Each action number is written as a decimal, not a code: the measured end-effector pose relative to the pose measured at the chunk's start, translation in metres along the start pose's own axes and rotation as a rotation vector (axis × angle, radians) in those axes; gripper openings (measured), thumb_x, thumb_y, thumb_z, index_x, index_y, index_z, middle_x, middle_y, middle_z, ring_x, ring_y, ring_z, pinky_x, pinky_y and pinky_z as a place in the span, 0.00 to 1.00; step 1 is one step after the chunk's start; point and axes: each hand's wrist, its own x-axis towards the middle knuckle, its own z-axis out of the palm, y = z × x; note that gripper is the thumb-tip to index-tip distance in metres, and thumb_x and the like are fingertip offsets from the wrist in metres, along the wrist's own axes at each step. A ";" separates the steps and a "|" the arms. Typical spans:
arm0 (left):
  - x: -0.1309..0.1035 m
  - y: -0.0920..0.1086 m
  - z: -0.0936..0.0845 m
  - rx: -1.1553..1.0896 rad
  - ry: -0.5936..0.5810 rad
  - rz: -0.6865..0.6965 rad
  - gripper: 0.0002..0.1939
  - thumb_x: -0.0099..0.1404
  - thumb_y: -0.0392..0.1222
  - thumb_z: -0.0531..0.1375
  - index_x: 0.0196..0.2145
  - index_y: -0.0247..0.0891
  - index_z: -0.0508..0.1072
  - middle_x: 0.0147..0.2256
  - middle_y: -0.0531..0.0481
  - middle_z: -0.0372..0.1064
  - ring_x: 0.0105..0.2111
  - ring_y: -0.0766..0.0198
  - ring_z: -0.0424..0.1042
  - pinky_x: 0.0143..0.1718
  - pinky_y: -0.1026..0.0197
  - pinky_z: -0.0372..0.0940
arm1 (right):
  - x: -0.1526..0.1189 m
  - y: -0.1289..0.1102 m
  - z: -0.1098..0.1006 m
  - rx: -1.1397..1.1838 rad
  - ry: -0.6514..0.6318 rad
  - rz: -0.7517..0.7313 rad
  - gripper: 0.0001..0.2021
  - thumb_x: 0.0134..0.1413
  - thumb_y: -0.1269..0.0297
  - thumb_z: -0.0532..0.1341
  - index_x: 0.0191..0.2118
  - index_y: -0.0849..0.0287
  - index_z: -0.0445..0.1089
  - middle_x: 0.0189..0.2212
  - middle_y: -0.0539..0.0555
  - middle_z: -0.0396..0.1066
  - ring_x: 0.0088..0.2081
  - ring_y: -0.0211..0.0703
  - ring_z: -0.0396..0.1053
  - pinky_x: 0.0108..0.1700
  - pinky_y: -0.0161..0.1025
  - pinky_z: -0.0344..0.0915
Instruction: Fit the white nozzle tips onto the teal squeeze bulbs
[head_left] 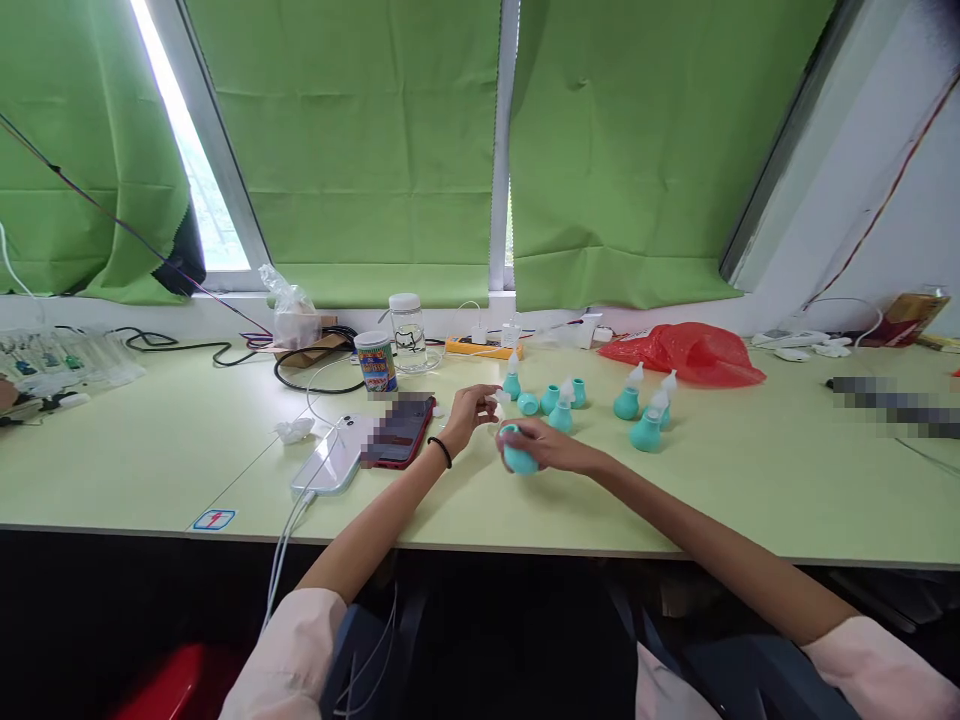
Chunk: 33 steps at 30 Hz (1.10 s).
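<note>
My right hand (541,444) is closed round a teal bulb (520,456) above the front middle of the table. Just left of it, my left hand (471,415) holds a small whitish translucent piece (501,397) at its fingertips. Behind my hands stand several teal bulbs, some with clear pointed tips, such as one bulb (511,386) at the back; an open one (528,404) lies tilted. To the right is a group of teal bulbs with clear tips, one of them (646,432) nearest the front.
Left of my hands lie a red-edged phone (403,432) and a pale phone (336,457) with a white cable. A printed canister (376,362) and a clear jar (407,332) stand behind. A red plastic bag (686,353) lies at the back right.
</note>
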 end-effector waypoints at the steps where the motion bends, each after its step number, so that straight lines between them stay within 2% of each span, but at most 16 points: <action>1: 0.001 0.001 0.000 -0.025 -0.008 -0.031 0.11 0.46 0.38 0.57 0.29 0.31 0.70 0.16 0.55 0.57 0.16 0.74 0.57 0.20 0.67 0.59 | 0.006 0.005 0.004 0.002 -0.073 0.010 0.20 0.43 0.45 0.51 0.29 0.60 0.60 0.21 0.49 0.60 0.21 0.32 0.55 0.19 0.30 0.52; 3: 0.002 0.002 -0.001 -0.055 -0.023 -0.078 0.10 0.45 0.37 0.58 0.29 0.30 0.70 0.15 0.56 0.56 0.16 0.74 0.57 0.19 0.68 0.57 | 0.017 0.014 0.009 -0.034 -0.054 0.000 0.17 0.40 0.49 0.56 0.28 0.60 0.60 0.21 0.47 0.59 0.22 0.32 0.54 0.20 0.30 0.52; 7: 0.002 0.006 -0.004 -0.056 -0.072 -0.064 0.09 0.44 0.36 0.59 0.27 0.29 0.71 0.16 0.55 0.58 0.17 0.75 0.59 0.21 0.68 0.58 | 0.029 0.034 0.017 -0.166 0.347 -0.098 0.12 0.35 0.57 0.60 0.24 0.60 0.60 0.19 0.45 0.54 0.23 0.32 0.52 0.24 0.31 0.50; 8: 0.001 0.008 -0.004 -0.043 -0.097 -0.049 0.09 0.44 0.36 0.60 0.27 0.29 0.71 0.17 0.54 0.59 0.18 0.75 0.59 0.23 0.67 0.59 | 0.030 0.038 0.020 -0.172 0.410 -0.104 0.11 0.35 0.58 0.60 0.22 0.60 0.59 0.18 0.45 0.53 0.23 0.32 0.51 0.24 0.31 0.49; 13: -0.007 0.017 -0.002 0.111 -0.277 0.052 0.11 0.44 0.39 0.63 0.26 0.29 0.72 0.23 0.50 0.65 0.22 0.73 0.62 0.28 0.64 0.62 | 0.033 0.050 0.032 0.018 0.540 0.002 0.12 0.39 0.57 0.55 0.17 0.60 0.57 0.15 0.45 0.55 0.20 0.33 0.53 0.24 0.33 0.51; 18: -0.008 0.019 -0.001 0.241 -0.197 0.182 0.12 0.43 0.41 0.63 0.25 0.30 0.72 0.22 0.51 0.66 0.20 0.73 0.62 0.27 0.64 0.63 | 0.034 0.051 0.028 0.187 0.581 0.046 0.11 0.38 0.59 0.55 0.16 0.60 0.58 0.14 0.46 0.58 0.18 0.33 0.55 0.23 0.33 0.53; 23: -0.006 0.018 -0.001 0.370 -0.188 0.222 0.07 0.43 0.38 0.61 0.21 0.30 0.70 0.18 0.53 0.63 0.17 0.73 0.60 0.21 0.67 0.59 | 0.033 0.050 0.028 0.175 0.573 0.068 0.11 0.36 0.60 0.56 0.15 0.61 0.58 0.13 0.45 0.56 0.17 0.32 0.53 0.22 0.33 0.51; 25: -0.006 0.015 0.001 0.496 -0.182 0.260 0.05 0.45 0.37 0.58 0.18 0.31 0.67 0.15 0.56 0.59 0.15 0.74 0.56 0.17 0.69 0.53 | 0.033 0.049 0.030 0.156 0.561 0.063 0.11 0.36 0.60 0.56 0.15 0.61 0.57 0.13 0.45 0.55 0.17 0.32 0.53 0.22 0.33 0.51; 28: -0.008 0.009 0.006 0.705 -0.113 0.397 0.13 0.48 0.38 0.54 0.11 0.33 0.58 0.12 0.58 0.46 0.15 0.76 0.47 0.16 0.69 0.44 | 0.032 0.048 0.033 0.119 0.551 0.065 0.11 0.37 0.60 0.55 0.14 0.61 0.57 0.12 0.45 0.54 0.17 0.32 0.53 0.22 0.32 0.50; 30: -0.010 0.006 0.009 0.829 -0.063 0.488 0.17 0.51 0.38 0.51 0.09 0.34 0.51 0.13 0.58 0.39 0.16 0.76 0.42 0.17 0.68 0.40 | 0.032 0.048 0.034 0.083 0.533 0.090 0.11 0.37 0.61 0.55 0.14 0.61 0.57 0.12 0.45 0.54 0.17 0.32 0.53 0.21 0.32 0.50; 33: -0.012 0.004 0.009 0.980 -0.028 0.554 0.17 0.50 0.36 0.49 0.09 0.34 0.47 0.14 0.57 0.36 0.17 0.75 0.38 0.19 0.67 0.39 | 0.032 0.049 0.034 -0.005 0.509 0.118 0.10 0.36 0.62 0.55 0.15 0.61 0.57 0.12 0.45 0.53 0.17 0.31 0.52 0.21 0.32 0.48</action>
